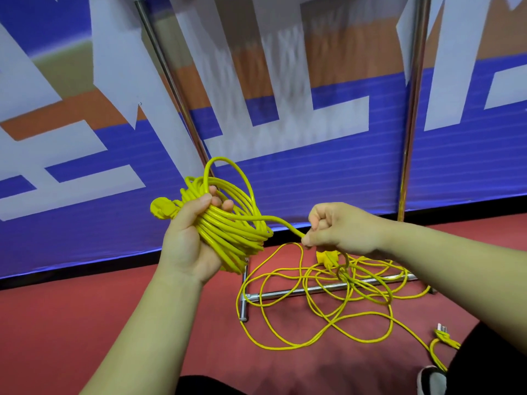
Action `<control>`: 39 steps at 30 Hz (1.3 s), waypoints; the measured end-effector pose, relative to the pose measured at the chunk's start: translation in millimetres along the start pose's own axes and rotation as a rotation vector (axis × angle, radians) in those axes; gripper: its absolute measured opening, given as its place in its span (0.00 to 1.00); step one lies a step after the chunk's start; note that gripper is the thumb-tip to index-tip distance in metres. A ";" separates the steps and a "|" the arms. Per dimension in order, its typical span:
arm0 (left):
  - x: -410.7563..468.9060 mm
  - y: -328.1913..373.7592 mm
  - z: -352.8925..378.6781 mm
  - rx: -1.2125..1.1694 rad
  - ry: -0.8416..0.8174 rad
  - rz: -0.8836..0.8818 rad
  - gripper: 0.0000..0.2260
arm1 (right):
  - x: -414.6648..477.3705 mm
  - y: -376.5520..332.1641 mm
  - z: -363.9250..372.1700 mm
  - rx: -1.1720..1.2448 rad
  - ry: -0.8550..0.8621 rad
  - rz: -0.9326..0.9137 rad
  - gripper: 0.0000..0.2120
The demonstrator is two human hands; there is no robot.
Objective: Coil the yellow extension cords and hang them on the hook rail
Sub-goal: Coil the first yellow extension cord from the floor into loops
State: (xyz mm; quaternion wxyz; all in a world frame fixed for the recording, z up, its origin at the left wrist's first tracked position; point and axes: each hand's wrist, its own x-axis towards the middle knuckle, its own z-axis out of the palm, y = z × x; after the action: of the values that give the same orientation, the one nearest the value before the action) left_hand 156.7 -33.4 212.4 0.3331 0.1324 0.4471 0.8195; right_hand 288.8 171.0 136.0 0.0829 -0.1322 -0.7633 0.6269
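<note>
Item: yellow cord coil [231,223], clenched in my left hand [188,235]; its tail [285,223], pinched by my right hand [342,229] just beside, best wrapped taut around the coil, I judge.

coiled yellow cord [228,229] held aloft in tight loops; loose yellow cord [346,277] tangled on floor [85,323]

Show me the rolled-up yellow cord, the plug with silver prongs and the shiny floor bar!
rolled-up yellow cord [233,232]: head view, middle of the loops.
plug [441,328]: head view, its silver prongs.
shiny floor bar [285,293]: head view, bare left stretch.
</note>
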 end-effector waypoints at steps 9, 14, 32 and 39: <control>7.7 3.4 -5.0 -0.090 -0.037 0.087 0.05 | -4.1 25.5 1.4 -0.356 -0.335 0.173 0.17; 9.5 5.4 -15.4 -0.065 -0.016 0.060 0.09 | -4.6 30.9 -9.7 -0.233 -0.234 0.227 0.17; 7.3 -49.0 -2.7 0.335 -0.105 -0.049 0.21 | -26.2 -56.4 -11.4 -0.084 -0.038 -0.156 0.07; 8.1 -59.2 5.0 0.346 -0.197 -0.050 0.18 | -28.7 -65.7 -9.9 -0.009 -0.120 -0.168 0.09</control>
State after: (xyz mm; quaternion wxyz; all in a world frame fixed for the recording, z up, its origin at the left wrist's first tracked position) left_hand 178.6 -2.4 165.9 0.3678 0.2561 0.5495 0.7051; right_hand 312.5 159.7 203.4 0.0888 -0.0306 -0.7779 0.6213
